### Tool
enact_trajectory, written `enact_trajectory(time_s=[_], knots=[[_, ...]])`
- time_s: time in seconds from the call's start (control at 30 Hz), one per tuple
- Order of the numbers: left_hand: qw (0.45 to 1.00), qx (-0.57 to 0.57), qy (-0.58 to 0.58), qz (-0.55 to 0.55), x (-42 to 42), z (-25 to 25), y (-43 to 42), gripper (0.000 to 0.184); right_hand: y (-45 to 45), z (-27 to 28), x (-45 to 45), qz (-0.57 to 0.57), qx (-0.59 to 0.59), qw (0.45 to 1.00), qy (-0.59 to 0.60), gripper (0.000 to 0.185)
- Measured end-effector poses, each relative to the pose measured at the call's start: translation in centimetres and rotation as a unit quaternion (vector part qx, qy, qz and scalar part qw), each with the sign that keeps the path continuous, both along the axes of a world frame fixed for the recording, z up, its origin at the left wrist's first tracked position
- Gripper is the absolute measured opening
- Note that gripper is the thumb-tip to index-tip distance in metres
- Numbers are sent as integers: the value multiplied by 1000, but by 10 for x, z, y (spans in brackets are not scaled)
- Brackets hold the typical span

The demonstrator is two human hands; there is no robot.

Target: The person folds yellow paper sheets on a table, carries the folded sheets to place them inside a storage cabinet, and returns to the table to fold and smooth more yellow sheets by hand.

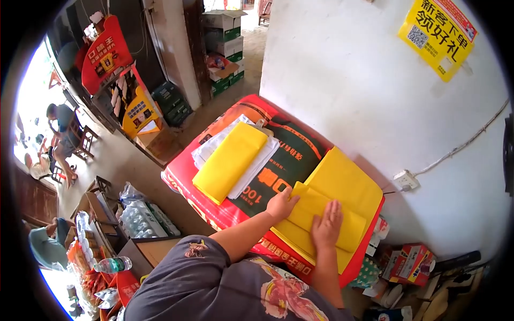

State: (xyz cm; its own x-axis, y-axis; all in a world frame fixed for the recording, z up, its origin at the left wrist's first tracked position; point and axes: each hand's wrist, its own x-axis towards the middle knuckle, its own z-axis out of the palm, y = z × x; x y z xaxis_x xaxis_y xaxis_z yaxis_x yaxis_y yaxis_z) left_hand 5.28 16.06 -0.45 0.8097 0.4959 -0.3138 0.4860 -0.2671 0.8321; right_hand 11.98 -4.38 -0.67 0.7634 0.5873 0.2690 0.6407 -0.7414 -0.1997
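On the right part of the table lies a stack of flat yellow sheets [348, 176], with a folded yellow piece [350, 227] on top. My left hand [282, 205] touches the left end of the folded piece, its fingers partly bent at the edge. My right hand [327, 226] lies flat on the middle of the same piece, fingers stretched out. To the left, a folded yellow bundle [231, 162] rests on white papers [256, 170] held by a clip.
The table has a red and dark green printed cover [211, 211]. A white wall with a socket [406, 180] stands behind it. Cartons [222, 35] are stacked at the back. Packed bottles [140, 219] and boxes [409, 265] sit low on both sides. People sit at the far left.
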Motion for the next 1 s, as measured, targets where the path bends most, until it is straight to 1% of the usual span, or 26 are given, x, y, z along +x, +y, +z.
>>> enact_trajectory(time_s=[0.03,0.1,0.13,0.2,0.27,0.33,0.37,0.4,0.43,0.47,0.5,0.53,0.57,0.6,0.63,0.67,0.7,0.73,0.8,0.83,0.87,0.9,0.93,0.97,1.0], knots=[[1000,-3,-2,1,-2,0,-1,66,-14,-2,4,2,-2,1000,3,67],[1000,-19,-6,0,-1,-4,-2,66,-45,-6,12,-85,0,996,7,66],[999,-33,-14,-3,-2,-5,-3,65,-59,-9,15,-80,-1,997,7,66],[999,-36,-6,-10,-4,1,-6,63,-85,-15,25,-146,18,989,20,66],[999,-30,-7,-15,-3,6,-5,62,-105,-17,35,-193,36,979,60,65],[999,7,-51,14,-3,-5,-9,46,-153,-43,59,-204,6,975,86,63],[996,-5,-77,50,-1,-12,-10,44,-175,-53,65,-218,64,969,99,62],[994,0,-87,62,8,-30,0,44,-186,-58,73,-229,123,959,113,61],[989,75,-124,13,19,-55,16,45,-186,-56,73,-217,130,961,108,61],[977,147,-152,-40,21,-68,27,45,-190,-52,61,-239,232,940,75,61],[978,-59,-197,47,-1,-4,41,48,-194,-53,50,-261,330,906,43,62],[940,-99,-298,132,-18,24,48,32,-205,-65,49,-257,334,906,47,62],[896,-156,-367,198,-13,-7,71,34,-226,-83,55,-254,337,904,67,67],[921,-159,-295,197,-56,73,89,53,-244,-106,58,-252,342,901,88,71],[814,-338,-357,309,-65,64,103,47,-253,-131,59,-213,389,890,104,69],[805,-287,-391,342,-72,44,122,45,-247,-131,54,-210,393,889,107,69],[792,-236,-421,374,-83,27,136,42,-244,-127,41,-201,440,857,177,68],[792,-230,-422,376,-95,20,142,42,-232,-115,31,-190,484,818,245,68],[799,-129,-365,460,-115,8,146,38,-213,-99,22,-206,496,808,242,69],[800,-127,-364,459,-123,1,145,38,-205,-91,20,-223,506,800,235,70],[824,-112,-272,485,-128,-7,145,36,-195,-81,21,-223,508,798,236,70],[839,-96,-176,505,-131,-17,145,35,-186,-70,23,-228,515,800,205,69],[840,-96,-175,504,-134,-33,146,35,-184,-63,23,-233,521,803,174,69],[835,-84,-191,509,-136,-54,147,34,-192,-60,25,-236,519,803,174,69],[829,-71,-209,513,-137,-58,149,32,-200,-57,34,-225,461,847,142,67]])
